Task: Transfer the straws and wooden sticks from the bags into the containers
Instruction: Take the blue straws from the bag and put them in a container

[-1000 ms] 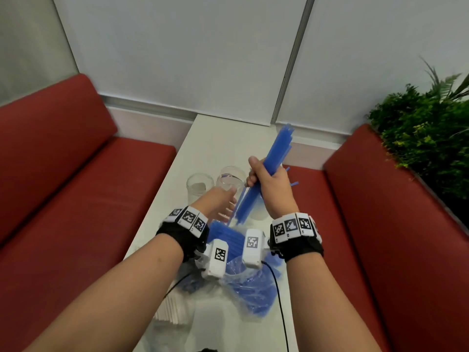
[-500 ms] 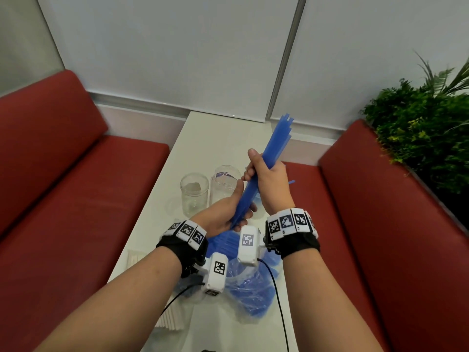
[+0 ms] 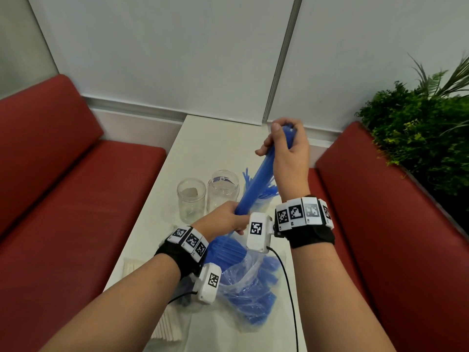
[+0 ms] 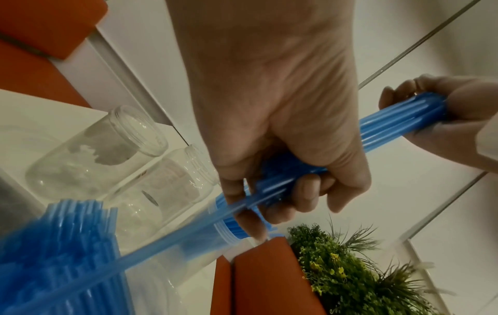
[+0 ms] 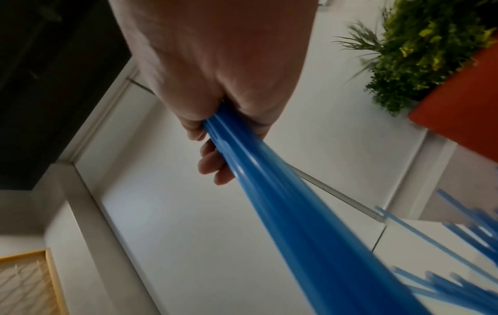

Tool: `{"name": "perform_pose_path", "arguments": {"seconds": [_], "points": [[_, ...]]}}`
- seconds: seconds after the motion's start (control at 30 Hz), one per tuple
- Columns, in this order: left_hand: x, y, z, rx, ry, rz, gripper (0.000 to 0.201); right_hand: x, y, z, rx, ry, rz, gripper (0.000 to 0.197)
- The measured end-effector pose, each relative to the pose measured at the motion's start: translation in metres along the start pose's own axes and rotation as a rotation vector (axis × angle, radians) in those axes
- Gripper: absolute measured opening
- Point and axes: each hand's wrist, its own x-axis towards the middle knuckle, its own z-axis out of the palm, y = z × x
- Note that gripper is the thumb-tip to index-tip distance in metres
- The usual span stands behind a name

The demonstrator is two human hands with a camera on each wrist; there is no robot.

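So nearest the camera there's a flat pack of white paper-wrapped sticks (image 3: 142,270) lying at the left edge of the table (image 3: 203,148), can't tell if those are the wooden ones or more straws, and right beside it the clear plastic bag (image 3: 243,283) slumped open with loads of blue straws still inside. Just past that, the left hand (image 3: 223,219) has its fingers (image 4: 304,191) curled round the lower end of a bundle of blue straws (image 3: 256,184), and the right hand (image 3: 286,153) is up higher with fingers wrapped tight round the top end, so the bundle runs tilted between the two hands, above the table and in front of the jars. I'd say the step in hand is squaring up this batch before dropping it in. Next move probably calls for tipping it upright over a jar mouth and letting go with the lower hand first so the ends go in together, otherwise they'll splay and catch the rim. Further back there are three clear jars in a row: the left jar (image 3: 190,199) looks empty bar a torn label patch, the middle jar (image 3: 223,189) looks empty too, and the right jar (image 4: 231,226), mostly hidden behind the bundle, already has blue straws fanning out of it
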Motion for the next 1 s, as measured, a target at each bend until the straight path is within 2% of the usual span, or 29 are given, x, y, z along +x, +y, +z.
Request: {"name": "perform_pose_path", "arguments": {"seconds": [0.1,0.2,0.3,0.4,0.43,0.5,0.57,0.63,0.7,0.8,0.9,1.0], "points": [[0.000,0.003,0.002,0.016,0.028,0.015,0.025,0.001,0.002,0.001,-0.020,-0.080,0.054,0.005],[-0.002,0.009,0.005,-0.075,0.079,0.051,0.030,0.004,0.001,0.000,-0.041,-0.178,0.095,0.003],[0.001,0.022,0.006,-0.128,0.142,0.075,0.032,0.005,0.002,0.000,-0.049,-0.220,0.078,0.019],[0.005,0.046,0.000,-0.201,0.233,0.132,0.030,-0.003,0.013,-0.007,-0.037,-0.158,0.088,0.035],[0.005,0.056,-0.004,-0.223,0.264,0.162,0.032,-0.007,0.022,-0.011,-0.015,-0.107,0.144,0.039],[0.005,0.079,-0.011,-0.271,0.306,0.233,0.034,-0.019,0.045,-0.016,-0.027,-0.032,0.364,0.051],[0.004,0.101,-0.017,-0.295,0.303,0.315,0.037,-0.036,0.070,-0.018,-0.133,-0.095,0.691,0.058],[0.003,0.118,-0.018,-0.283,0.284,0.383,0.039,-0.059,0.092,-0.018,-0.209,-0.240,0.987,0.069],[0.004,0.127,-0.017,-0.269,0.271,0.412,0.039,-0.079,0.107,-0.016,-0.100,-0.297,1.145,0.078],[0.004,0.121,-0.014,-0.248,0.253,0.401,0.042,-0.088,0.110,-0.011,0.254,-0.232,1.253,0.082],[0.002,0.102,-0.013,-0.206,0.245,0.356,0.044,-0.078,0.102,-0.010,0.516,-0.209,1.217,0.084],[0.000,0.084,-0.010,-0.189,0.243,0.254,0.041,-0.068,0.089,-0.010,0.648,-0.327,1.089,0.084]]}}
